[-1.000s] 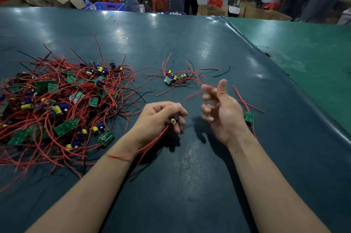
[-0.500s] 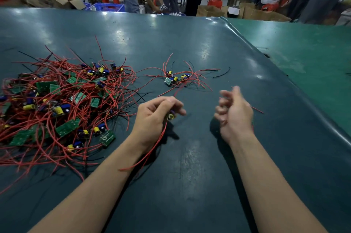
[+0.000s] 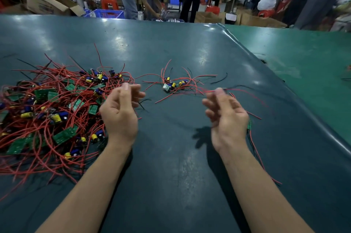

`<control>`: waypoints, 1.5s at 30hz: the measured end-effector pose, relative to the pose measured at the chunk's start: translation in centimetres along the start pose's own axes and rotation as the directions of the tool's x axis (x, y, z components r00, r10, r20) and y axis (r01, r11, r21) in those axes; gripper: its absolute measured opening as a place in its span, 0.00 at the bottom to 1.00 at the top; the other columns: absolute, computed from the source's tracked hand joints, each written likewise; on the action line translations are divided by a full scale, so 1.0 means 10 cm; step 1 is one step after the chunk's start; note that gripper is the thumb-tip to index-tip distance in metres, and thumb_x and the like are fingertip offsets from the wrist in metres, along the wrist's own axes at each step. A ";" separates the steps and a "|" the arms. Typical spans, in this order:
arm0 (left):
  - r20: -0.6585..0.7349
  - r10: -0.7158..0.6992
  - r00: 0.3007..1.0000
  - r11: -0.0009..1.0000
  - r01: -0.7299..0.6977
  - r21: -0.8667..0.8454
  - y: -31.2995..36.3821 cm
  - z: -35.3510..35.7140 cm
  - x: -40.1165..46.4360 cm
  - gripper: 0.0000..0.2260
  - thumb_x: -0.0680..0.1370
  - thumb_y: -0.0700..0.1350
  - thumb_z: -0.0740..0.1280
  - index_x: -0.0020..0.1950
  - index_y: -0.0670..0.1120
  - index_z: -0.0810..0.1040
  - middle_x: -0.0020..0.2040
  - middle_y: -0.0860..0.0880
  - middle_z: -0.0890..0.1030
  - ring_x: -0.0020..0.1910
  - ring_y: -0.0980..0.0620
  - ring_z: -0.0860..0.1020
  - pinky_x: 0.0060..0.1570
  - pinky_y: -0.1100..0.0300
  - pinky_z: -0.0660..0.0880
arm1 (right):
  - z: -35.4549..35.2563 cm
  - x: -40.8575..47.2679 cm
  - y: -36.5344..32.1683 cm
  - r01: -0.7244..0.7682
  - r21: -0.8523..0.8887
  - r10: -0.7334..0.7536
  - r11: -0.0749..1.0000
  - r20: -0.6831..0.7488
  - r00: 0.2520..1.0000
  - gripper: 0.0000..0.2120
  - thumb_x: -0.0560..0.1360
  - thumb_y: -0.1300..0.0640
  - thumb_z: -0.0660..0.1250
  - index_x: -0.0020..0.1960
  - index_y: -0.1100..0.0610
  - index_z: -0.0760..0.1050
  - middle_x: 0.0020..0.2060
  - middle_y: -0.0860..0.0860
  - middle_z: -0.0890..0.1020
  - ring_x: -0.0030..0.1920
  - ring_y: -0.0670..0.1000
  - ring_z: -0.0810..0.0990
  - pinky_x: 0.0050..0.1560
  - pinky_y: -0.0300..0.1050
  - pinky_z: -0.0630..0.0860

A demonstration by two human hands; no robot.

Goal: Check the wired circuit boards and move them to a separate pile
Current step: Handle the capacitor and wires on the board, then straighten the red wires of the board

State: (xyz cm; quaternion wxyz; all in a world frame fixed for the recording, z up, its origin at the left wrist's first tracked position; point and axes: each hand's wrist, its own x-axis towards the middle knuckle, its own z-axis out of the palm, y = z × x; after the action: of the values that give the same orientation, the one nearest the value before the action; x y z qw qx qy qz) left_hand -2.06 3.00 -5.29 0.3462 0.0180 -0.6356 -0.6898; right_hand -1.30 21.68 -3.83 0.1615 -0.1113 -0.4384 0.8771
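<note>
My left hand (image 3: pixel 121 113) no longer holds the board it gripped a second ago; its grip now hangs loose and empty. My right hand (image 3: pixel 228 117) has lifted, its grip pinching a blurred red wire (image 3: pixel 209 91). One board (image 3: pixel 249 125) lies behind my right wrist on the surface (image 3: pixel 171 175); beyond, the unchecked heap (image 3: pixel 53 111) and the small checked pile (image 3: pixel 174 84).

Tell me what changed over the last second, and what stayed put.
The left hand let go of the wired board it was pinching and now hovers with loosely curled fingers. The right hand rose and appears to pinch red wires, though blur hides the grip. The big pile and small pile stayed as they were.
</note>
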 end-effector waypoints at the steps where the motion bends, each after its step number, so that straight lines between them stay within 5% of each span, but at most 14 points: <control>1: -0.060 0.072 0.996 0.997 -0.069 0.046 -0.01 -0.03 0.01 0.13 0.82 0.48 0.59 0.45 0.47 0.81 0.36 0.52 0.82 0.36 0.57 0.80 0.37 0.59 0.75 | -0.03 0.02 -0.02 0.008 0.086 -0.001 0.996 -0.079 0.997 0.04 0.77 0.62 0.69 0.44 0.57 0.76 0.37 0.53 0.85 0.32 0.47 0.84 0.27 0.35 0.75; 5: 0.039 0.226 0.973 0.952 -0.229 0.203 -0.04 -0.02 -0.06 0.11 0.82 0.46 0.59 0.44 0.53 0.78 0.37 0.55 0.80 0.36 0.59 0.79 0.38 0.59 0.75 | -0.12 0.03 0.02 -0.054 0.327 0.141 0.944 -0.250 0.958 0.07 0.78 0.67 0.66 0.55 0.65 0.75 0.50 0.57 0.82 0.36 0.49 0.85 0.33 0.34 0.79; 9: 0.171 0.238 0.956 0.909 -0.281 0.306 -0.09 0.00 -0.15 0.11 0.81 0.47 0.60 0.46 0.49 0.80 0.36 0.53 0.80 0.37 0.51 0.80 0.39 0.51 0.76 | -0.15 0.06 -0.01 -0.054 0.386 0.184 0.921 -0.309 0.933 0.04 0.82 0.63 0.61 0.48 0.63 0.72 0.52 0.56 0.82 0.35 0.50 0.85 0.32 0.34 0.79; 14: 0.257 0.403 0.878 0.756 -0.478 0.448 -0.05 -0.04 -0.16 0.13 0.80 0.46 0.61 0.44 0.43 0.82 0.36 0.52 0.79 0.37 0.49 0.74 0.41 0.52 0.73 | -0.03 -0.07 0.12 -0.156 0.024 0.158 0.987 -0.150 0.976 0.08 0.81 0.62 0.60 0.44 0.60 0.74 0.35 0.55 0.85 0.31 0.50 0.84 0.24 0.37 0.75; 16: 0.272 0.454 0.848 0.649 -0.524 0.552 -0.04 -0.07 -0.16 0.10 0.78 0.45 0.64 0.45 0.43 0.82 0.38 0.52 0.80 0.40 0.47 0.74 0.44 0.52 0.71 | 0.00 -0.05 0.17 -0.070 -0.145 0.055 0.987 -0.107 0.993 0.07 0.80 0.64 0.62 0.45 0.59 0.75 0.35 0.54 0.84 0.32 0.49 0.83 0.25 0.38 0.75; 21: 0.128 0.242 0.962 0.348 -0.209 0.914 -0.09 -0.23 -0.03 0.15 0.75 0.50 0.67 0.59 0.46 0.78 0.56 0.44 0.77 0.58 0.40 0.70 0.55 0.46 0.64 | -0.19 0.22 0.05 -0.036 -0.295 -0.049 0.955 -0.276 0.960 0.07 0.79 0.65 0.61 0.44 0.56 0.74 0.36 0.52 0.75 0.32 0.44 0.77 0.32 0.37 0.76; 24: 0.040 0.120 0.992 0.296 -0.074 0.952 -0.10 -0.29 0.01 0.21 0.74 0.49 0.67 0.65 0.44 0.75 0.63 0.41 0.74 0.62 0.38 0.69 0.59 0.45 0.63 | -0.30 0.29 0.04 -0.069 -0.359 -0.055 0.931 -0.323 0.945 0.05 0.78 0.63 0.62 0.45 0.56 0.74 0.35 0.49 0.72 0.21 0.40 0.73 0.33 0.37 0.76; 26: 0.039 0.067 0.997 0.264 -0.055 0.963 -0.11 -0.31 0.03 0.21 0.75 0.48 0.66 0.67 0.44 0.74 0.61 0.40 0.77 0.60 0.38 0.72 0.58 0.45 0.64 | -0.31 0.29 0.04 -0.043 -0.446 -0.115 0.894 -0.320 0.940 0.04 0.78 0.61 0.63 0.49 0.57 0.77 0.36 0.48 0.74 0.23 0.39 0.75 0.35 0.39 0.77; 32: 0.016 0.043 0.999 0.242 -0.026 0.970 -0.09 -0.31 0.06 0.27 0.76 0.53 0.67 0.71 0.41 0.68 0.52 0.41 0.82 0.54 0.39 0.76 0.57 0.46 0.65 | -0.20 0.07 0.17 0.168 -0.747 -0.181 0.644 0.065 0.981 0.11 0.77 0.63 0.63 0.41 0.50 0.78 0.35 0.48 0.83 0.36 0.51 0.81 0.37 0.43 0.75; 35: -0.019 0.037 0.999 0.223 0.010 0.975 -0.10 -0.30 0.13 0.32 0.78 0.59 0.61 0.76 0.41 0.61 0.41 0.43 0.79 0.47 0.42 0.77 0.53 0.48 0.63 | -0.14 -0.08 0.30 0.337 -0.825 -0.130 0.454 0.313 0.941 0.10 0.75 0.62 0.66 0.42 0.48 0.79 0.34 0.46 0.84 0.38 0.48 0.83 0.42 0.44 0.78; 37: -0.027 0.027 0.999 0.211 0.021 0.977 -0.11 -0.30 0.19 0.27 0.79 0.58 0.58 0.73 0.45 0.66 0.36 0.45 0.78 0.42 0.43 0.76 0.53 0.49 0.62 | -0.13 -0.09 0.32 0.387 -0.841 -0.104 0.378 0.377 0.920 0.09 0.75 0.60 0.66 0.43 0.47 0.80 0.33 0.44 0.83 0.38 0.45 0.82 0.42 0.42 0.78; 40: -0.040 0.052 0.998 0.266 0.025 0.964 -0.12 -0.29 0.22 0.15 0.78 0.54 0.60 0.60 0.48 0.75 0.40 0.43 0.82 0.43 0.42 0.78 0.55 0.47 0.62 | -0.14 -0.05 0.29 0.362 -0.823 -0.105 0.438 0.353 0.930 0.11 0.75 0.62 0.66 0.41 0.47 0.79 0.31 0.44 0.83 0.37 0.42 0.83 0.43 0.41 0.78; 45: -0.062 0.069 0.996 0.334 0.036 0.942 -0.14 -0.29 0.21 0.18 0.79 0.64 0.57 0.51 0.48 0.69 0.39 0.42 0.81 0.43 0.38 0.80 0.60 0.41 0.65 | -0.14 -0.03 0.29 0.343 -0.808 -0.093 0.478 0.342 0.935 0.12 0.75 0.62 0.65 0.40 0.46 0.79 0.32 0.45 0.84 0.37 0.41 0.83 0.44 0.42 0.80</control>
State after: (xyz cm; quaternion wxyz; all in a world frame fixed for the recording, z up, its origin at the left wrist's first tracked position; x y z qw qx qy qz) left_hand -2.90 -0.60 -6.20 0.3075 0.2393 -0.9009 -0.1913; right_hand -1.09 20.92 -7.01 0.1392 -0.0070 -0.8411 0.5226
